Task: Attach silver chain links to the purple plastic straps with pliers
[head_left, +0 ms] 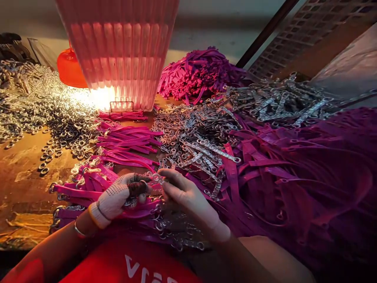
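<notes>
Far L on our bench (26, 165) we've 1 heap of loose metal rings (67, 106), w/ 1 red lampshade (67, 67) at its back edge & 1 translucent corrugated sheet (123, 43) just R of that. Next, bundles of magenta straps (129, 137) w/ rings at their ends: approx. 5, but they overlap, so no exact qty. They lie mostly crosswise, in a column from our hands back toward the sheet.

Ctr: our 2 hands. L hand (118, 192), in a dotted white glove, is curled nearly closed; 1 metal ring (145, 182) shows at its fingertips, w/ more metal lower down, can't tell how many pcs. A metal eyelet (158, 179), qty 1, sits btwn the hands, just R of L fingertips & touching R fingertips, so R hand is nearer. Long axis of its piece: can't tell, fingers hide it. R hand (188, 196) has thumb & forefinger pinched on that eyelet, other fingers loosely bent.

Just beyond R hand, eyelet-ended metal strips (203, 145) are heaped at all angles; behind them, 1 heap of loose magenta straps (200, 74). Far R: a 2nd strip heap (279, 102) at back & a big strap spread (294, 165) beside our R forearm. Single pcs. in the heaps: uncountable.
</notes>
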Demonstrator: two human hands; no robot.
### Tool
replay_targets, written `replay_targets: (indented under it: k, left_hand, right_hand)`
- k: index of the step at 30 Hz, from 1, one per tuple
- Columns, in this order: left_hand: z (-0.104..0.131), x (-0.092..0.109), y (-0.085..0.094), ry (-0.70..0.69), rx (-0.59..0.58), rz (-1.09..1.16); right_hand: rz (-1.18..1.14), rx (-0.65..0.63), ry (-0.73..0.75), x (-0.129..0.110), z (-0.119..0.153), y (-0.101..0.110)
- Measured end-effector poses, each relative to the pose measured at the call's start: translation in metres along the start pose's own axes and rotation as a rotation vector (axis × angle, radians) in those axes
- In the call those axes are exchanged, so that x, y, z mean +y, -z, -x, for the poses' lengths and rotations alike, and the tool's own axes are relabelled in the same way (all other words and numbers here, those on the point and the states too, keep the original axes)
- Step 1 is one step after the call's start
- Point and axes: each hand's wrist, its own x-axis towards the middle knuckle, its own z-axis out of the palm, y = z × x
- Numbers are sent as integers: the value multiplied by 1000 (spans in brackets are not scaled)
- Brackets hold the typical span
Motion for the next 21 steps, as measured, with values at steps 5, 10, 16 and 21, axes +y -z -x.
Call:
replay_targets:
  k: [5,10,16,21]
  left_hand:
    - [5,7,0,-69,78,-285]
    - [6,7,4,-32,68,-280]
    - [7,0,3,-65,11,-155]
    - [10,-2,-1,-191,32,-24]
  right_hand:
    - [171,6,111,-3,0,-3]
    - [325,78,275,-9,3,-13]
    - [369,63,343,-8,-3,-29]
    - [173,98,228,-14,-7,-28]
